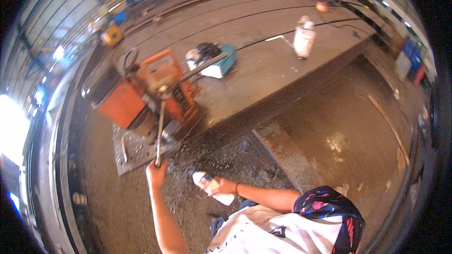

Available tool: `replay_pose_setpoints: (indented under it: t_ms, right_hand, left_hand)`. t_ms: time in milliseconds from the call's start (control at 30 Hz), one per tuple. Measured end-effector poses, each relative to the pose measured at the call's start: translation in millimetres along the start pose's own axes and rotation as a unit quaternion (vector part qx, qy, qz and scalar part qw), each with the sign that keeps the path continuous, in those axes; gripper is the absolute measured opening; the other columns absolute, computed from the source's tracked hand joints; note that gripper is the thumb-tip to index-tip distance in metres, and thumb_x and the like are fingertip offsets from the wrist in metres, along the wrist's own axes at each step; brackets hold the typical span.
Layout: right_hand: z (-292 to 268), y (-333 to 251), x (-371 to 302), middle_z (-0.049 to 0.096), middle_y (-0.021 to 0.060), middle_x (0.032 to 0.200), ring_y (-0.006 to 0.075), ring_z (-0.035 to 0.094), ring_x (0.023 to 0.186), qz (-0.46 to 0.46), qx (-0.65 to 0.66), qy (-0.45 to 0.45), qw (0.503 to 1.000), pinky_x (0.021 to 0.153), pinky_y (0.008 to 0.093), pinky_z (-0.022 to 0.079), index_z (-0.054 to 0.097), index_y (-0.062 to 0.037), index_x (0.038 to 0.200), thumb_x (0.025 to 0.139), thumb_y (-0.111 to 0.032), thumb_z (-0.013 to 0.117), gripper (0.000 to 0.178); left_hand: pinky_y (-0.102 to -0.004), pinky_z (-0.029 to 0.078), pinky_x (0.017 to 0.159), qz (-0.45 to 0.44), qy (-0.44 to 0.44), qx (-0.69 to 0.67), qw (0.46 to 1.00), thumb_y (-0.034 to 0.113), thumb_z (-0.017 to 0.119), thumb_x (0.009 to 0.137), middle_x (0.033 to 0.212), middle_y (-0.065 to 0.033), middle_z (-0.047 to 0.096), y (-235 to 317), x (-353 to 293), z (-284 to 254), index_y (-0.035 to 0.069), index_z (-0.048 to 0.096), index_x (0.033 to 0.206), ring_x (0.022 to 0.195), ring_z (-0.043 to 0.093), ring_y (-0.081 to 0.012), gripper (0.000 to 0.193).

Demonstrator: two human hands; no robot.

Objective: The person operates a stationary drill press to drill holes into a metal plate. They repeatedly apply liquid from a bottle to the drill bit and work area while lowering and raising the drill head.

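Observation:
An orange drilling machine [123, 105] stands to the left, its lower end over a grey metal plate [120, 136] with holes and shavings. My left hand [156, 175] is closed around the lower end of a metal lever [161, 129] that runs down from the machine's hub. My right hand [223, 186] grips a white plastic bottle [202, 180] with a dark cap, tilted so that the cap points up and left. The bottle is apart from the machine. Whether anything comes out of it I cannot tell.
Dark metal shavings [235, 162] cover the ground before me. Beyond the machine, a teal and white box [221, 67] and a whitish canister [304, 40] stand on a large steel platform [263, 82]. A yellow container [112, 35] is at the far left. A long strip [388, 124] lies at right.

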State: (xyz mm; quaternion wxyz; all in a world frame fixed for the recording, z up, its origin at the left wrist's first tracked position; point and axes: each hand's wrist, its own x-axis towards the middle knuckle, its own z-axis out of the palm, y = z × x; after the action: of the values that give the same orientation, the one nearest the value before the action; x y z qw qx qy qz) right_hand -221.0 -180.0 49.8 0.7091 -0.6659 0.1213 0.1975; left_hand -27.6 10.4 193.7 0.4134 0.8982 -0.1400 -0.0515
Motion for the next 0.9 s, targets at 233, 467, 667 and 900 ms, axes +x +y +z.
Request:
replay_pose_setpoints:
  t_ms: [233,467,667,900]
  right_hand:
    - [-3,9,10,0.07,0.0077,0.094,0.019,0.067,0.075,0.016,-0.064,0.013,0.998,0.068,0.0342,0.055,0.058,-0.0089,0.118,0.069,-0.036,0.078,0.06]
    - [-1,15,18,0.07,0.0085,0.094,0.0189,0.067,0.075,0.009,-0.105,0.039,0.994,0.068,0.0342,0.055,0.058,-0.0079,0.119,0.069,-0.037,0.079,0.062]
    - [-1,19,19,0.07,0.0084,0.094,0.0182,0.067,0.073,-0.009,-0.069,0.029,0.997,0.066,0.0335,0.055,0.058,-0.0078,0.12,0.068,-0.038,0.079,0.063]
    - [3,35,39,0.069,0.0069,0.091,0.0166,0.065,0.072,0.067,-0.053,0.023,0.996,0.066,0.0324,0.054,0.06,-0.0095,0.117,0.064,-0.038,0.083,0.064]
  left_hand:
    - [-0.0315,0.038,0.042,0.015,0.01,-0.012,1.0,0.028,0.074,0.081,0.052,-0.0006,0.048,-14,8,8,0.002,0.057,0.071,0.046,0.045,-0.01,0.033]
    - [-0.0306,0.041,0.041,0.049,0.042,0.007,0.998,0.028,0.075,0.08,0.053,-0.0005,0.048,-11,6,6,0.001,0.058,0.072,0.046,0.045,-0.0098,0.033]
    - [-0.0306,0.041,0.04,0.035,0.029,-0.01,0.999,0.027,0.075,0.08,0.053,0.0004,0.048,-3,3,8,0.001,0.058,0.071,0.047,0.045,-0.0095,0.032]
    - [-0.0327,0.04,0.045,0.0,0.004,0.003,1.0,0.031,0.071,0.081,0.052,-0.0038,0.051,-19,6,3,0.002,0.057,0.069,0.044,0.046,-0.0125,0.034]
